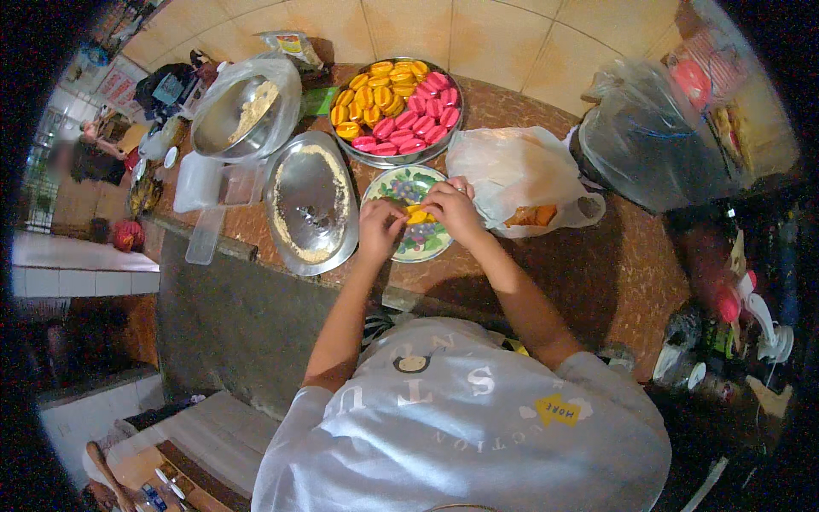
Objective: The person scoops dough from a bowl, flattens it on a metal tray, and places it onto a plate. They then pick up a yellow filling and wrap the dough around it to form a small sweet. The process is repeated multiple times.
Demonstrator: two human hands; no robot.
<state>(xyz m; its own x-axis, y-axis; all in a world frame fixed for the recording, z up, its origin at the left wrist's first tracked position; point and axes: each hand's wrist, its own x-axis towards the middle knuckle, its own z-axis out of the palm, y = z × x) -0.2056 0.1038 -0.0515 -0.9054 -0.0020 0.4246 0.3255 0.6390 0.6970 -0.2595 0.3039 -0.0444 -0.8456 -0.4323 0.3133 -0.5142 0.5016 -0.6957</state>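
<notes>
Left hand (384,225) and right hand (452,210) both pinch one yellow piece (416,215) over one floral plate (433,244)
Behind, one round tin (405,160) holds many yellow pieces (372,96) and pink pieces (418,125) — overlapping, so uncountable; at left, one oval tray (309,198) and one bowl (217,134); at right, one white bag (503,166) mostly hides its orange-brown contents (534,216) — fingers partly cover the held piece

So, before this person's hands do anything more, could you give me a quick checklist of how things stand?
1. Both hands on the yellow piece: ok, left hand and right hand hold its ends.
2. Plate underneath: ok, below the hands.
3. Colours grouped in the round pan: ok, yellow pieces behind and left, pink pieces in front and right.
4. Powder spread evenly over the oval tray: not ok, mostly around the edge.
5. Yellow piece fully closed: cannot tell, fingers cover its ends.
</notes>
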